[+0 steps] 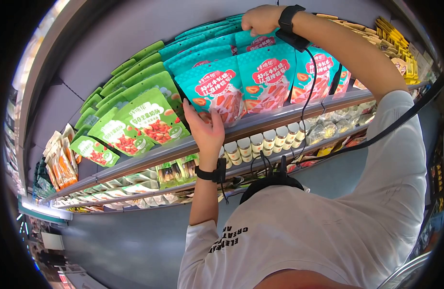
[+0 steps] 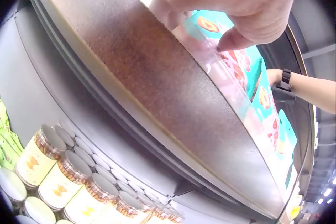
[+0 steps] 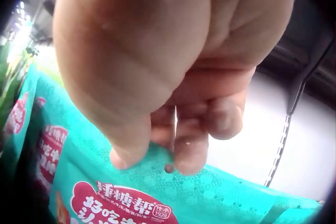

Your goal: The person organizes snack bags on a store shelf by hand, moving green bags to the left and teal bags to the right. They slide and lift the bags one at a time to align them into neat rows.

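Observation:
At the back of the upper shelf, my right hand (image 1: 263,20) pinches the top edge of a teal pouch (image 3: 220,190) between thumb and fingers, close to its small hanging hole. Rows of similar teal pouches with pink strawberry pictures stand in front. My left hand (image 1: 206,135) is at the lower left corner of the front teal pouch (image 1: 214,86). Its thumb (image 2: 236,40) lies on the pouch's front, apart from the other fingers, which reach along the left side. A clear guard (image 2: 210,64) runs along the shelf front below this hand.
Green pouches (image 1: 152,115) stand in rows left of the teal ones. Below the shelf edge (image 1: 173,150) are jars with white labels (image 1: 257,143). Yellow packets (image 1: 405,53) sit at the far right, orange-and-white packets (image 1: 62,161) at the far left. A black cable (image 1: 314,82) hangs from the right wrist.

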`<state>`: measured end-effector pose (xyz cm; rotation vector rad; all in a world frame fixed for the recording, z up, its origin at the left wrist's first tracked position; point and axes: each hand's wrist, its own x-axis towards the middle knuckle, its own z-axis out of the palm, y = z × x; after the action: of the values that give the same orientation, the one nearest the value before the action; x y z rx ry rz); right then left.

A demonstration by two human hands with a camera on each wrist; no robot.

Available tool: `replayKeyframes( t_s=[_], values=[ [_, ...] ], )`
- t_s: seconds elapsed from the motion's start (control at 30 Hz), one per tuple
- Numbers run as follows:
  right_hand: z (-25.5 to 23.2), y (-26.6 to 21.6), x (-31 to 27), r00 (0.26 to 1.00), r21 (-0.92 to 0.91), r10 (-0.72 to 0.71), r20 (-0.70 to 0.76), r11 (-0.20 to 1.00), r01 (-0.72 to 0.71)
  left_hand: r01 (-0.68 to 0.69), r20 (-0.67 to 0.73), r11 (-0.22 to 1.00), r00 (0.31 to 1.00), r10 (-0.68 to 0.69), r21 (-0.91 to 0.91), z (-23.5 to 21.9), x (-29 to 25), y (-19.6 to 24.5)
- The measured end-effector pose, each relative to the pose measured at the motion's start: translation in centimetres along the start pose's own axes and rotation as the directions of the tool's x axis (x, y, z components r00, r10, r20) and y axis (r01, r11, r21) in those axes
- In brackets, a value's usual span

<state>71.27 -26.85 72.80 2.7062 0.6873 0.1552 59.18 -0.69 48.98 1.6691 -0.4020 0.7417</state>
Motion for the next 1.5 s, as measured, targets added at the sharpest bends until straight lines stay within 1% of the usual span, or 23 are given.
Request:
replayKeyframes(
  t_s=[0.03, 0.07, 0.13, 0.17, 0.27, 0.33, 0.4, 0.47, 0.5, 0.57, 0.7, 0.77, 0.93, 1.0, 1.07, 1.13, 1.17, 1.2, 1.27, 1.33, 1.4, 1.43, 1.5],
  values=[
    [0.3, 0.5, 0.5, 0.998, 0.063, -0.036, -0.060, 0.997, 0.040, 0.001, 0.001, 1.000, 1.000, -0.001, 0.001, 0.0, 0.0, 0.1],
    [0.6, 1.2, 0.7, 0.998, 0.065, -0.035, -0.058, 0.997, 0.039, 0.011, 0.004, 1.000, 1.000, -0.011, 0.007, 0.0, 0.0, 0.2],
    [-1.0, 0.8, -0.4, 0.999, 0.256, -0.033, 0.001, 0.966, 0.031, 0.025, 0.014, 1.000, 1.000, -0.026, 0.013, 0.0, 0.0, 0.5],
    [-1.1, 0.7, -0.7, 0.996, 0.312, -0.067, -0.059, 0.947, 0.082, 0.020, 0.009, 1.000, 1.000, -0.020, -0.010, 0.1, 0.0, 0.6],
    [-2.0, -0.6, -2.6, 0.991, 0.421, -0.087, -0.104, 0.899, 0.123, -0.001, 0.011, 1.000, 1.000, 0.001, -0.015, 0.1, 0.1, 0.2],
    [-2.4, -0.4, -2.7, 0.990, 0.390, -0.116, -0.083, 0.910, 0.139, -0.020, 0.013, 1.000, 1.000, 0.020, 0.003, 0.2, 0.1, 0.3],
    [-2.2, -0.1, -2.7, 0.987, 0.357, -0.147, -0.062, 0.921, 0.159, -0.016, 0.017, 0.998, 1.000, 0.017, -0.059, 0.2, 0.0, 0.9],
    [-1.5, 0.3, -2.3, 0.987, 0.337, -0.155, 0.049, 0.933, 0.129, 0.009, 0.021, 0.998, 1.000, -0.007, -0.065, 0.2, 0.1, 1.4],
    [-1.2, -0.1, -2.3, 0.987, 0.338, -0.155, 0.049, 0.932, 0.129, 0.032, 0.023, 0.997, 0.999, -0.030, -0.071, 0.2, 0.1, 1.5],
    [-0.5, -0.9, -2.2, 0.969, 0.237, -0.245, 0.040, 0.944, 0.229, 0.015, 0.019, 0.998, 1.000, -0.014, -0.053, 0.2, 0.1, 1.1],
    [-1.2, -2.7, -2.6, 0.968, 0.205, -0.243, 0.069, 0.953, 0.224, 0.006, 0.024, 0.999, 1.000, -0.005, -0.040, 0.1, 0.1, 0.8],
    [-3.0, -3.2, -3.8, 0.990, 0.473, -0.117, 0.075, 0.879, 0.068, 0.021, 0.023, 0.999, 1.000, -0.020, -0.041, 0.0, 0.1, 1.4],
    [-2.5, 0.2, 0.1, 1.000, 0.551, -0.003, -0.016, 0.834, 0.012, 0.030, 0.016, 0.997, 0.999, -0.029, -0.077, 0.0, 0.0, 1.3],
    [-1.1, 1.2, 2.2, 0.983, 0.309, -0.137, -0.124, 0.936, 0.169, 0.008, -0.002, 0.999, 1.000, -0.008, -0.052, 0.1, 0.1, 0.5],
    [0.3, 0.8, 3.8, 0.981, 0.335, -0.129, -0.142, 0.927, 0.170, 0.016, 0.002, 0.998, 1.000, -0.016, -0.057, 0.1, 0.0, 0.5],
    [-0.2, -1.2, 4.1, 0.995, 0.279, -0.102, -0.007, 0.955, 0.100, 0.028, 0.003, 0.998, 1.000, -0.028, -0.062, 0.0, 0.1, 0.2],
    [-0.6, -2.0, 2.9, 0.990, 0.114, -0.125, -0.062, 0.985, 0.132, 0.006, 0.002, 0.999, 1.000, -0.006, -0.049, 0.1, 0.0, -0.2],
    [-0.9, -2.5, 2.9, 0.990, 0.110, -0.130, -0.063, 0.985, 0.136, -0.014, 0.002, 0.999, 1.000, 0.014, -0.037, 0.1, 0.1, -0.2],
    [-1.6, -3.3, 3.0, 0.996, -0.088, -0.057, 0.066, 0.994, 0.062, 0.002, -0.001, 0.999, 1.000, -0.002, -0.035, 0.0, 0.2, 0.1],
    [-1.6, -2.1, 3.9, 0.995, -0.071, -0.065, 0.074, 0.995, 0.070, 0.024, 0.001, 0.999, 1.000, -0.024, -0.036, 0.1, 0.2, 0.3],
    [-0.7, -0.1, 6.0, 0.978, -0.227, -0.136, 0.159, 0.959, 0.170, 0.020, 0.009, 0.998, 1.000, -0.019, -0.055, 0.1, 0.1, 0.1],
    [-0.9, 1.0, 4.8, 0.992, -0.052, -0.032, 0.121, 0.998, 0.039, 0.024, 0.011, 0.998, 1.000, -0.023, -0.056, 0.1, 0.1, 0.2],
    [-1.0, 1.9, 3.4, 0.992, -0.008, -0.026, 0.126, 1.000, 0.027, 0.043, 0.006, 0.997, 0.999, -0.043, -0.070, 0.1, 0.1, 0.7]
  ],
)
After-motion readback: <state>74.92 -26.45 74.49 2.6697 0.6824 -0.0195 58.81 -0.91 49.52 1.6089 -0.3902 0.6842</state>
